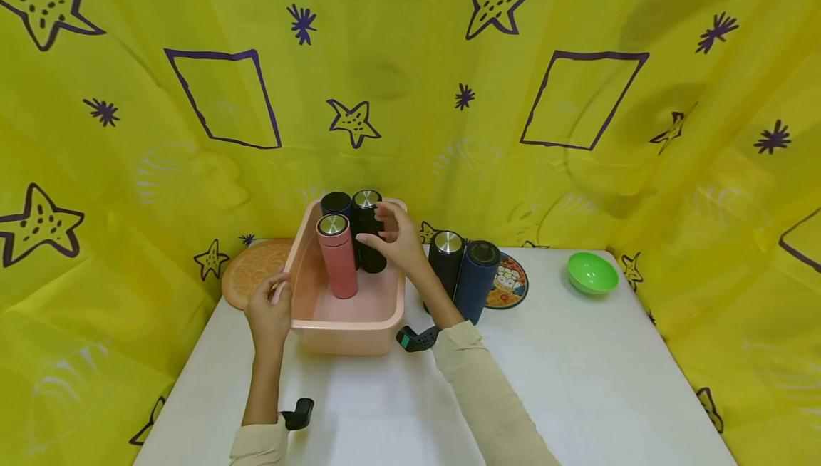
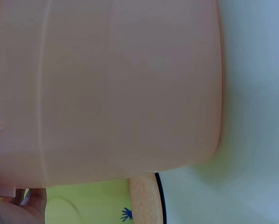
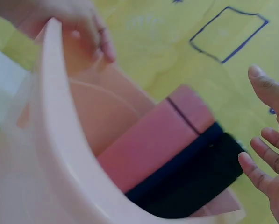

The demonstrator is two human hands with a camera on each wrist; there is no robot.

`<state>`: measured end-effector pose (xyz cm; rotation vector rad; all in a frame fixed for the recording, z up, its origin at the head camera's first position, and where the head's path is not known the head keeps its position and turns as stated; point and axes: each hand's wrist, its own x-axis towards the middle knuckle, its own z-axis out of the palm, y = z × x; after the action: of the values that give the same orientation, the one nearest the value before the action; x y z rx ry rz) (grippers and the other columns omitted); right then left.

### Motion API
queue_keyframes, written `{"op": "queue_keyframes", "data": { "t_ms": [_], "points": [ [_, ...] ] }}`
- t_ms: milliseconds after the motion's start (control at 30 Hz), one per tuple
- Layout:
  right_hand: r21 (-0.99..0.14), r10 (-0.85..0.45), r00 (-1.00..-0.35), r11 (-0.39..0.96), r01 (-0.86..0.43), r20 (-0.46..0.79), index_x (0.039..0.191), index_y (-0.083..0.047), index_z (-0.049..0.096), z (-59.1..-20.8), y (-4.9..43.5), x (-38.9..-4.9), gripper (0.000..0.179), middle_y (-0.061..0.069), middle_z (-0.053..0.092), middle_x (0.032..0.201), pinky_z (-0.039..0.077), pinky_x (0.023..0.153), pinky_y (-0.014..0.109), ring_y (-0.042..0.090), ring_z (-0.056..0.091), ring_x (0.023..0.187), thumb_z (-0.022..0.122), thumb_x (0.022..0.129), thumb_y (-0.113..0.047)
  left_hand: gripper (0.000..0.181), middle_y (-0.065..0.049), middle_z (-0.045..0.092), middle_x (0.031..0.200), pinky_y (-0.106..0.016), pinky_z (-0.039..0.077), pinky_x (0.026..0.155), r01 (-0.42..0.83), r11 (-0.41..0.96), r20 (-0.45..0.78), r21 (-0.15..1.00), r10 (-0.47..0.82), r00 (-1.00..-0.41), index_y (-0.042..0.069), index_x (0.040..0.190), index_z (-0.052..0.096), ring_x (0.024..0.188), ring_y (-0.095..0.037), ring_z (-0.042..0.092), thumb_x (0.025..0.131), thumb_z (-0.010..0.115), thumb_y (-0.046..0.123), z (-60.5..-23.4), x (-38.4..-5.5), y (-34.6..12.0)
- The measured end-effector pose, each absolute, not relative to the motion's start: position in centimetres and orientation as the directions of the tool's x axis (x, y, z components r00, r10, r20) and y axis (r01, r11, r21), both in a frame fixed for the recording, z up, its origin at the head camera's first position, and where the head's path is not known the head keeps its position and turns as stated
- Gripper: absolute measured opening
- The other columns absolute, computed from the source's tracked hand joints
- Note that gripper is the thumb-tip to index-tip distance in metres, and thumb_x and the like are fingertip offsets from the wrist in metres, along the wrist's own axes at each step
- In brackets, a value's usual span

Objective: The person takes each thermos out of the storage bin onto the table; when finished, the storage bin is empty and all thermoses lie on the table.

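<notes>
A pink plastic tub (image 1: 346, 341) stands on the white table. My left hand (image 1: 269, 313) grips its left rim, thumb and fingers on either side. Inside stand three flasks: a pink one (image 1: 340, 270) in front, a navy one (image 1: 336, 202) behind it and a black one (image 1: 372, 261) with a steel-topped lid to the right. My right hand (image 1: 399, 239) is beside the black flask at the tub's right rim, fingers spread around nothing. In the right wrist view the fingers of this hand (image 3: 270, 158) are apart, fingertips close to the black flask's top.
Right of the tub stand another black flask (image 1: 442, 266) and another navy flask (image 1: 476, 288), behind my right forearm. A cartoon-printed round plate (image 1: 511, 284) lies behind them. The green bowl (image 1: 591, 273) sits far right; an orange round mat (image 1: 246, 277) is at the left.
</notes>
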<state>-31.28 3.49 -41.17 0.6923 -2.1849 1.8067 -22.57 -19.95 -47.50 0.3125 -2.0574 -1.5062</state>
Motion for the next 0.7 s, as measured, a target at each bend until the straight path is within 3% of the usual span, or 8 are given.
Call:
{"op": "queue_keyframes", "data": {
  "t_ms": [333, 700],
  "points": [
    [-0.928, -0.182, -0.927, 0.12, -0.352, 0.328, 0.137, -0.003, 0.048, -43.8, 1.4, -32.5, 0.062, 0.018, 0.056, 0.131, 0.049, 0.099, 0.05, 0.03, 0.053, 0.123, 0.077, 0.084, -0.016, 0.02, -0.015, 0.065, 0.129, 0.003, 0.039, 0.079, 0.139, 0.35, 0.311, 0.926, -0.502, -0.807, -0.005, 0.105, 0.07, 0.118, -0.034, 0.061, 0.088, 0.06, -0.004, -47.5, -22.5, -20.0],
    [-0.948, -0.121, -0.954, 0.135, -0.289, 0.274, 0.13, -0.004, 0.055, -43.5, 0.2, -32.9, 0.052, 0.016, 0.06, 0.126, 0.048, 0.1, 0.048, 0.029, 0.056, 0.119, 0.075, 0.085, -0.021, 0.02, -0.016, 0.064, 0.129, 0.002, 0.039, 0.083, 0.144, 0.333, 0.303, 0.932, -0.497, -0.813, -0.005, 0.105, 0.07, 0.123, -0.034, 0.058, 0.089, 0.059, -0.004, -47.3, -22.4, -19.8]
  ]
}}
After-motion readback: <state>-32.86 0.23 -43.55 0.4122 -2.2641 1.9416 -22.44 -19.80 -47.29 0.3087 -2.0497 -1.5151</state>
